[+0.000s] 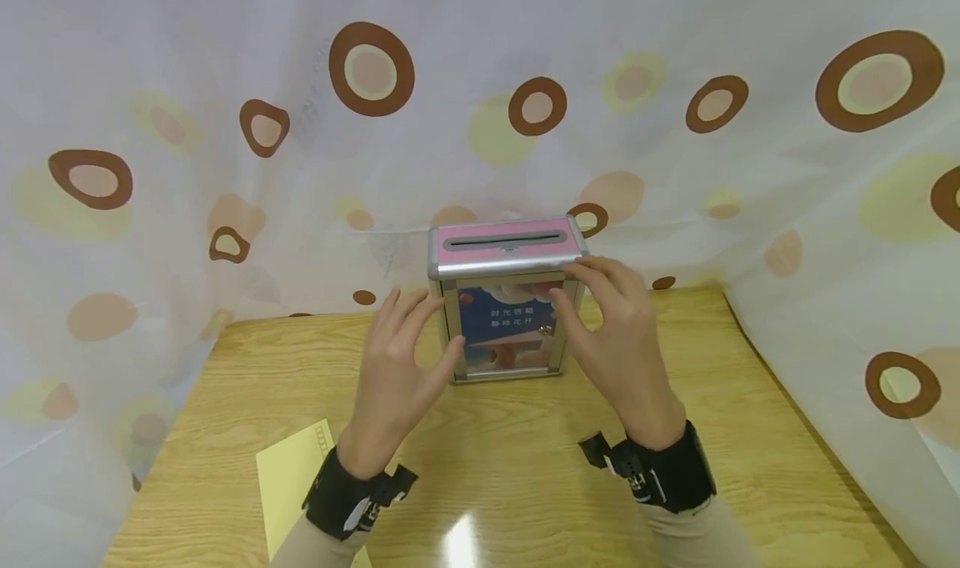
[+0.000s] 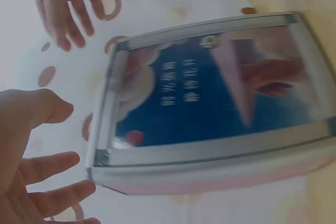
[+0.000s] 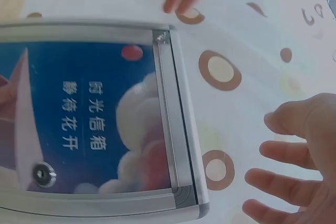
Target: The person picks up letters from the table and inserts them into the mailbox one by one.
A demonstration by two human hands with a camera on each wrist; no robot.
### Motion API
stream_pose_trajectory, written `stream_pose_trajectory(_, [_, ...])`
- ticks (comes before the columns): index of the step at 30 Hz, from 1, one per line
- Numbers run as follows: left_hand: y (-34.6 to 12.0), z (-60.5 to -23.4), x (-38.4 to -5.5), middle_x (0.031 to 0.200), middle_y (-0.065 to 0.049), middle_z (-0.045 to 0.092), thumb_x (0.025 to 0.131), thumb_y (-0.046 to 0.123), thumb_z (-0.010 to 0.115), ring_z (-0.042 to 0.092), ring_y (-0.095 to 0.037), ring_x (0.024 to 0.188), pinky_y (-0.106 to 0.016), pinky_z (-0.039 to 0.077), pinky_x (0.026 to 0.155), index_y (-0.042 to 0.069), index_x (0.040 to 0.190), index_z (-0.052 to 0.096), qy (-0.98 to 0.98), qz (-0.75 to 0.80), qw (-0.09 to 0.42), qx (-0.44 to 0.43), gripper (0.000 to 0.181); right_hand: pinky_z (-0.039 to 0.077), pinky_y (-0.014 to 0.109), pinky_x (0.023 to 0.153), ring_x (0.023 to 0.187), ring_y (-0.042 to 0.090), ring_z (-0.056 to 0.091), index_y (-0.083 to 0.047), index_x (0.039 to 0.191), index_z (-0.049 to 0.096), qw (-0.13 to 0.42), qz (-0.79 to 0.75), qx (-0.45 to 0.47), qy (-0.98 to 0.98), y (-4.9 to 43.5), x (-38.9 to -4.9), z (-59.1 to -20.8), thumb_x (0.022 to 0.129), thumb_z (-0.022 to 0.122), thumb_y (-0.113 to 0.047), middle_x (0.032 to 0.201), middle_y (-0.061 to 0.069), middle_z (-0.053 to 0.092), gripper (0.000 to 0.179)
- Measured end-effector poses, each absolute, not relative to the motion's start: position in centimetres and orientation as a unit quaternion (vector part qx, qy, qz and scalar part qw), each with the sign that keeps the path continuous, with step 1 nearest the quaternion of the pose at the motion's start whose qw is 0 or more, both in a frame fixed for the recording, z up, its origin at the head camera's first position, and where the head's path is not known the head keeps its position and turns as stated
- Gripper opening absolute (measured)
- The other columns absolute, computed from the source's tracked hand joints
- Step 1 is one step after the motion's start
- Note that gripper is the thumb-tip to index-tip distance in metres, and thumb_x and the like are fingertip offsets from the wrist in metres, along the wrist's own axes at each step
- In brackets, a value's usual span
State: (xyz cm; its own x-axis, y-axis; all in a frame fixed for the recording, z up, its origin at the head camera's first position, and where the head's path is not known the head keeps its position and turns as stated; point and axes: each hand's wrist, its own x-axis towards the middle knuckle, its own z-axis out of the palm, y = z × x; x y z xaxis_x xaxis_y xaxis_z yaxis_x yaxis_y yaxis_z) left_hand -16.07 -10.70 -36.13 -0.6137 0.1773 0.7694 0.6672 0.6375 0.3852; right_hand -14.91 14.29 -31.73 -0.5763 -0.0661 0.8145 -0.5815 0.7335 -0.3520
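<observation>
A pink letter box (image 1: 508,318) with a silver metal frame stands upright at the back of the table. Its top has a long slot, and its front panel (image 2: 210,87) carries a blue picture with white writing and a small round lock (image 3: 44,174). On the box's left side, my left hand (image 1: 397,355) is held up with fingers spread and bent a little, holding nothing. My right hand (image 1: 618,334) is raised at the right front of the box, its fingers near the top edge, also with nothing in it. Both wrist views show a gap between fingers and box.
A yellow envelope (image 1: 288,476) lies on the wooden table (image 1: 510,468) at the front left, partly under my left forearm. Behind and at both sides hangs a white cloth (image 1: 450,159) with brown and yellow ring patterns, close behind the box.
</observation>
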Motion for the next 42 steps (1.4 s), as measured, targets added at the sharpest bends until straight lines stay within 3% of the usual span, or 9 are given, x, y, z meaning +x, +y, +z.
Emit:
stream_pose_trajectory(2, [-11.6,-37.7,-15.2,0.125,-0.018,0.061,0.081,0.025,0.074,0.042,-0.037,0.131,-0.056,0.033,0.112,0.003,0.117,0.066,-0.839,-0.341,0.349,-0.243,0.043,0.046,0.054,0.096,0.114,0.035,0.053,0.001,0.116,0.067,0.411,0.311,0.191,-0.836,14.3,-14.0,-32.1,0.086,0.073,-0.016,0.117,0.021,0.062,0.035])
stream_pose_trajectory(9, [-16.9,-44.7,-12.6,0.123,-0.026,0.06,0.08,0.018,0.077,0.043,-0.054,0.123,-0.073,0.037,0.098,-0.001,0.117,0.064,-0.899,-0.298,0.273,-0.172,0.043,0.049,0.055,0.091,0.113,0.031,0.055,-0.004,0.121,0.065,0.398,0.326,0.169,-0.841,15.5,-11.5,-33.5,0.082,0.077,-0.012,0.118,0.016,0.063,0.042])
stream_pose_trajectory(12, [-20.2,-46.8,-11.9,0.123,-0.033,0.057,0.081,0.016,0.076,0.042,-0.059,0.119,-0.076,0.037,0.093,-0.005,0.117,0.062,-0.927,-0.283,0.214,-0.119,0.044,0.049,0.057,0.09,0.113,0.032,0.055,-0.004,0.121,0.064,0.396,0.325,0.162,-0.843,16.5,-11.0,-34.1,0.081,0.077,-0.01,0.118,0.016,0.064,0.043])
stream_pose_trajectory(18, [-26.2,-48.5,-9.0,0.132,-0.043,0.043,0.089,0.027,0.068,0.038,-0.061,0.12,-0.074,0.038,0.094,-0.011,0.129,0.05,-0.972,-0.233,0.034,-0.02,0.058,0.049,0.057,0.091,0.114,0.036,0.054,0.0,0.124,0.06,0.355,0.308,0.184,-0.863,17.2,-10.4,-36.0,0.08,0.078,-0.011,0.12,0.02,0.062,0.049])
stream_pose_trajectory(21, [-27.9,-49.1,-7.7,0.13,-0.046,0.042,0.088,0.031,0.068,0.04,-0.063,0.116,-0.075,0.039,0.091,-0.013,0.128,0.048,-0.978,-0.208,-0.003,-0.016,0.062,0.049,0.058,0.092,0.117,0.036,0.053,-0.001,0.128,0.057,0.324,0.304,0.184,-0.877,17.4,-9.9,-36.9,0.081,0.078,-0.013,0.124,0.02,0.061,0.052])
stream_pose_trajectory(28, [-27.6,-50.6,-6.4,0.119,-0.043,0.053,0.082,0.042,0.074,0.049,-0.065,0.1,-0.078,0.045,0.076,-0.008,0.12,0.058,-0.983,-0.18,-0.021,-0.033,0.065,0.048,0.061,0.092,0.12,0.037,0.05,-0.002,0.131,0.054,0.274,0.287,0.147,-0.906,18.1,-8.2,-38.5,0.085,0.076,-0.02,0.128,0.02,0.057,0.054])
stream_pose_trajectory(42, [-19.8,-51.3,-5.5,0.121,-0.027,0.059,0.075,0.041,0.079,0.055,-0.048,0.107,-0.065,0.05,0.087,0.004,0.114,0.066,-0.978,-0.171,0.064,-0.097,0.055,0.046,0.065,0.094,0.124,0.042,0.044,-0.003,0.134,0.05,0.111,0.313,0.082,-0.94,18.3,-6.5,-44.1,0.093,0.066,-0.04,0.134,0.021,0.052,0.058])
